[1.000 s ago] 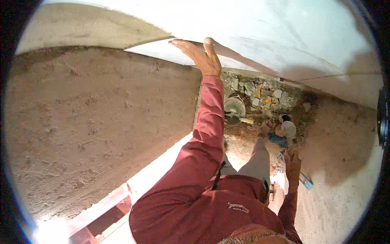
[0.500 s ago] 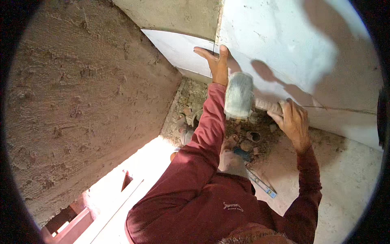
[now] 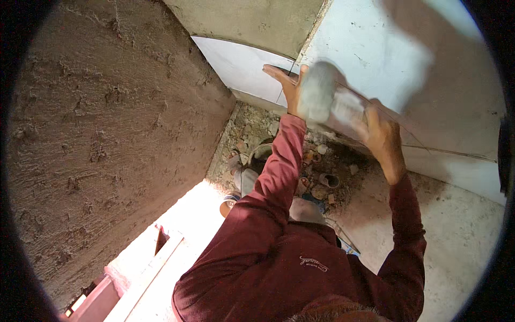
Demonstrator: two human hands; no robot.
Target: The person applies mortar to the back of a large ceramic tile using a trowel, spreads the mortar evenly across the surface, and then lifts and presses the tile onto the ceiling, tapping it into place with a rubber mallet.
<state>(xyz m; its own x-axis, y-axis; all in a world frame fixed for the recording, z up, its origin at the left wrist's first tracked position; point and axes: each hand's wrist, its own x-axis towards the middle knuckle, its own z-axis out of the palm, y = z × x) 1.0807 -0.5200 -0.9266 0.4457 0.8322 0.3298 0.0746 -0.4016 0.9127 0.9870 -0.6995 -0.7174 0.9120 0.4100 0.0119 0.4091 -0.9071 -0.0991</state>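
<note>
My left hand (image 3: 289, 88) is open, its fingers spread over the seam where a small white tile (image 3: 230, 63) meets the large white wall tiles (image 3: 365, 51). Part of that hand is hidden behind the head of a mallet (image 3: 316, 92), blurred by motion. My right hand (image 3: 385, 142) is wrapped round the mallet's pale handle and holds it up close to the wall. Whether the mallet head touches the tile, I cannot tell. A thin string (image 3: 456, 153) runs along the lower right of the tiled wall.
A rough plastered wall (image 3: 107, 139) rises on the left. Rubble (image 3: 322, 190) and a round container (image 3: 261, 155) lie on the floor below my arms. A spirit level (image 3: 350, 248) rests near my legs. Bare grey wall (image 3: 252, 21) shows above the small tile.
My right hand has swung the mallet up and toward the wall, so its head now covers more of my left hand. The left hand stays spread on the tiles while the view shifts slightly.
</note>
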